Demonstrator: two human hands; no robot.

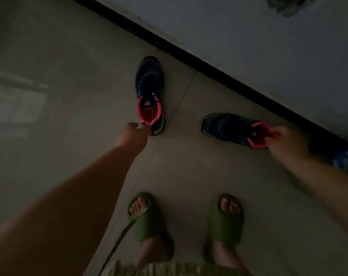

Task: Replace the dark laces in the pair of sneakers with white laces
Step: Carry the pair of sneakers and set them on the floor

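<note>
While the left hand [130, 134] pinches one sneaker's [149, 84] heel, the right hand [284, 140] pinches the other sneaker's [228, 127] collar.

Head view: your scene is dim and underexposed, colours muted. Faint pale reflections sit on the floor tiles [49, 120] at left. The wall [268, 46] reads grey and flat. Your left hand [130, 134] and right hand [284, 140] are motion-blurred. Wide-angle stretch enlarges your forearms toward the frame edges. Detail is soft throughout.
</note>
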